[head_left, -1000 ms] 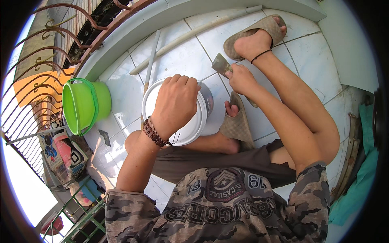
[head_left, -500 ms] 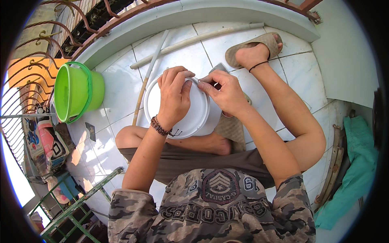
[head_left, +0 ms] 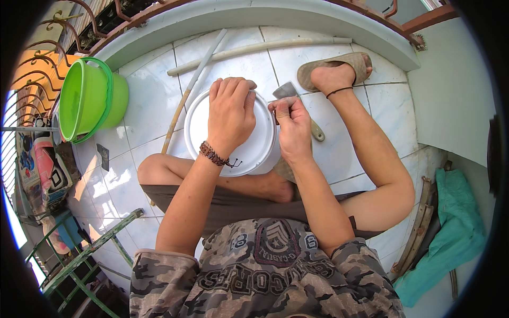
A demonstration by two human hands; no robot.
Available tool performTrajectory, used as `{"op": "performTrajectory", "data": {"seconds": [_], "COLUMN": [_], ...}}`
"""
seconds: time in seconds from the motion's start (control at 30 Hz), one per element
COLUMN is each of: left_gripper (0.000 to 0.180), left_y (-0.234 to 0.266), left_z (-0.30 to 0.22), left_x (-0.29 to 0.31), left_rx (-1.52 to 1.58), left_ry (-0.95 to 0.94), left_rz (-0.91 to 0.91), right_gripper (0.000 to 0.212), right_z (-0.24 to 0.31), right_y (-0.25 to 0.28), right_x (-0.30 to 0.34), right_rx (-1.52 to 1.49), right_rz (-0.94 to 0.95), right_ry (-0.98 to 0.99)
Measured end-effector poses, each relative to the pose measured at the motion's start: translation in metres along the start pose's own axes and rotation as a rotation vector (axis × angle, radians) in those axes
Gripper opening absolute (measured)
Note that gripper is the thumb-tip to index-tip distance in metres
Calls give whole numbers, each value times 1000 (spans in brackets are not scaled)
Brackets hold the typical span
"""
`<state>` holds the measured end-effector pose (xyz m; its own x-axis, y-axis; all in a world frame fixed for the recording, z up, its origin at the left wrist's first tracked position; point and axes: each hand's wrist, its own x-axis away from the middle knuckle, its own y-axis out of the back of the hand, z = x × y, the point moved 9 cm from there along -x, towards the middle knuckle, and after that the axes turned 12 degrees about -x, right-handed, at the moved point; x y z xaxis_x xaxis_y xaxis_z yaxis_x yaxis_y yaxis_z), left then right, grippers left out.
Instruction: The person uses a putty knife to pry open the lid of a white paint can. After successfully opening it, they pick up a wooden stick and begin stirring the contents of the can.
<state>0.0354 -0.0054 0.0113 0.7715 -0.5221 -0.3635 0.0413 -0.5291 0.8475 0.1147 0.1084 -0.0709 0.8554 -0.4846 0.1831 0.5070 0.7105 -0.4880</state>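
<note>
A white lidded pail [head_left: 199, 146] stands between my bent legs. My left hand [head_left: 230, 114] lies over its lid, with fingers bent over the far rim and the thumb pressed against them. At the right edge of the lid, my right hand [head_left: 294, 130] is closed in a pinch; what sits between thumb and fingers is too small to make out. Just beyond that hand, a scraper lies on the floor, its grey blade [head_left: 286, 90] and green handle [head_left: 317, 131] showing on either side of my fingers.
A green bucket [head_left: 93, 100] is at the left by the railing [head_left: 32, 114]. Two long poles, one pale [head_left: 260, 49] and one with a brown end [head_left: 177, 116], cross on the tiles. A green metal frame [head_left: 95, 249] stands lower left, teal cloth [head_left: 450, 228] at right.
My right hand has moved from the far rim down along the lid's right edge and turned more upright, exposing more of the scraper. My left hand stays on the far rim, fingers closer together.
</note>
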Motion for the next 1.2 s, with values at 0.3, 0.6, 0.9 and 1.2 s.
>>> {"op": "performTrajectory", "data": {"seconds": [0.3, 0.6, 0.9, 1.2], "left_gripper": [7, 22, 29, 26], "left_y": [-2, -11, -25, -27], "left_z": [0, -5, -5, 0], "left_x": [1, -2, -3, -8], "left_rx": [-37, -210, -303, -292], "left_ry": [4, 102, 169, 202], "left_rz": [-22, -4, 81, 3], "right_gripper": [17, 16, 11, 15], "right_z": [2, 0, 7, 15], "right_y": [5, 1, 16, 24], "right_x": [8, 1, 20, -10], "right_rx": [-198, -178, -131, -18], "right_rz": [15, 4, -58, 61], "right_ry": [18, -23, 79, 88]}}
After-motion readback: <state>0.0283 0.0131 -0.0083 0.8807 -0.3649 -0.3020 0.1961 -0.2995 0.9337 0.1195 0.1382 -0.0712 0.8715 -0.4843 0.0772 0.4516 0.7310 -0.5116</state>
